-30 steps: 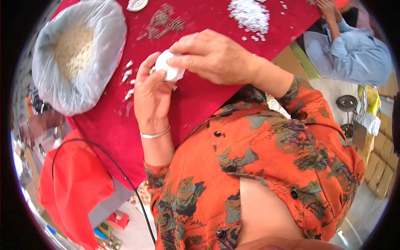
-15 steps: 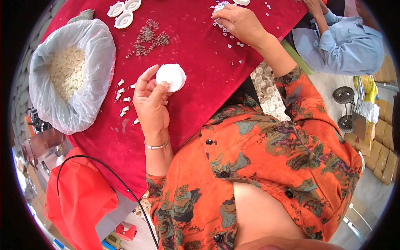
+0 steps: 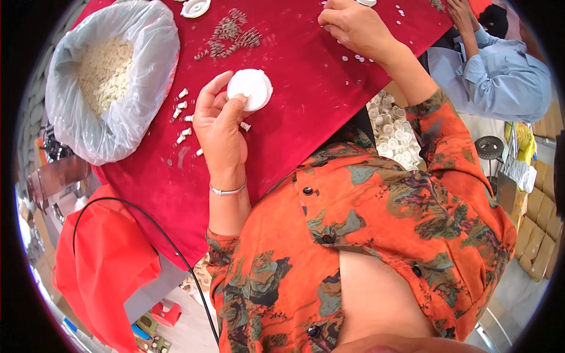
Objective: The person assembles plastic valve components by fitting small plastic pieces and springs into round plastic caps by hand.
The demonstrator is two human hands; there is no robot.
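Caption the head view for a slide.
Left hand holding a white disc above red cloth, right hand by small white rings.

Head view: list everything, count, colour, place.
Cloth-covered table: one, crimson, centre
Round plastic disc: one, white, left grip
Coil springs: many, grey, upper centre
Plugs: several, white, around left grip
Tiny discs: several, white, near right grip
Ridged round part: one clearly, white, top edge
Plastic-lined container: one, pale, upper left
Small pieces: many, cream, inside it
Loose fabric: one, red, lower left
Cable: one, black, lower left
Round caps: many, translucent, beside table
Packages: several, brown, right edge
Person: one, blue shirt, upper right
Left grip: one, bare, holding disc
Right grip: one, bare, upper centre
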